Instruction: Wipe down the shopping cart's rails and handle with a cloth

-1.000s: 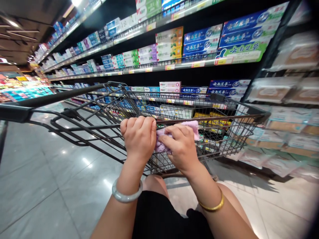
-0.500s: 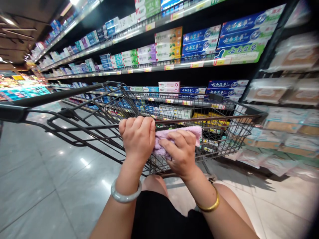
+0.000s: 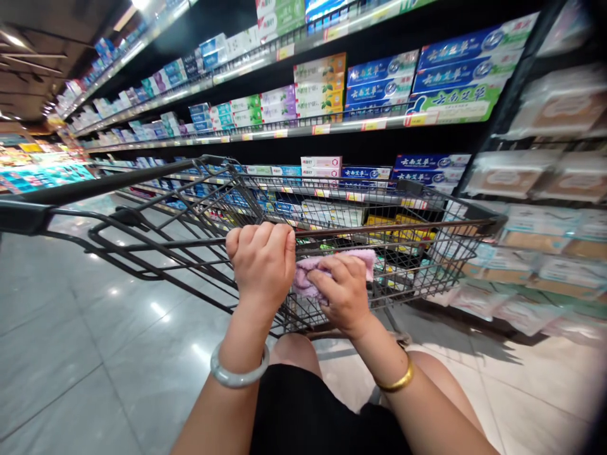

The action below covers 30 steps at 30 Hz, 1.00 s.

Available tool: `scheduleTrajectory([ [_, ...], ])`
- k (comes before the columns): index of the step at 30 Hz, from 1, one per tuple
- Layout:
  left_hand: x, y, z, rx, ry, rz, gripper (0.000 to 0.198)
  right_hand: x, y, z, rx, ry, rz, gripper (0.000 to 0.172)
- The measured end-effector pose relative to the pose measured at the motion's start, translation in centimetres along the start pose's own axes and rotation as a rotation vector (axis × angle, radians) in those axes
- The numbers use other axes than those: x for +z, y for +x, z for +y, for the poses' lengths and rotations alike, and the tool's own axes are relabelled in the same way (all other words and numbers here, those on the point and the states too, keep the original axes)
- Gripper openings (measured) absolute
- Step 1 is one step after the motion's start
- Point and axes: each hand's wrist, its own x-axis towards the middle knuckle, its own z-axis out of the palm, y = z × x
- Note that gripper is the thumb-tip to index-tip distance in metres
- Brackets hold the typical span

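Observation:
A dark metal shopping cart (image 3: pixel 446 226) stands across in front of me, its handle bar (image 3: pixel 114 182) off to the left. My left hand (image 3: pixel 262 265) is closed round the top rail of the cart's near side. Just right of it, my right hand (image 3: pixel 345 292) is closed on a pink cloth (image 3: pixel 308 278) and presses it against the wire mesh below that rail. The cloth is bunched, and one end sticks out past my knuckles. Part of it is hidden under my fingers.
Behind the cart runs a long shelf (image 3: pixel 370 125) stacked with boxes, among them blue boxes (image 3: pixel 382 85). Packaged goods (image 3: pixel 545 170) hang on the right. Grey floor tiles (image 3: pixel 57 328) lie below, and my knees are close to the cart.
My right hand and the pink cloth have moved slightly down and left, off the top rail onto the mesh. My left hand has kept its hold on the rail.

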Motion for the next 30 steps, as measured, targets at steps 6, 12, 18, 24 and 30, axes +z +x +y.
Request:
scheduleTrajectory([
  [6,0.0,-0.1,-0.1,-0.008,-0.003,-0.009,0.027,0.0,0.1,-1.1,-0.036,0.028,-0.004,0.019],
  [12,0.0,-0.1,-0.1,-0.011,-0.018,-0.009,0.025,0.4,-0.1,-1.3,-0.033,0.001,0.006,0.016],
  [18,0.0,-0.1,-0.3,0.001,0.000,0.011,0.025,2.2,-2.2,-1.7,-0.044,-0.026,-0.060,0.013],
  [24,0.1,-0.2,-0.7,0.000,-0.011,0.009,0.025,1.5,-3.2,-1.6,-0.069,-0.032,-0.170,0.011],
  [30,0.3,-0.3,-1.0,0.007,-0.019,0.011,0.025,1.7,-5.4,-2.1,-0.072,-0.001,-0.318,0.007],
])
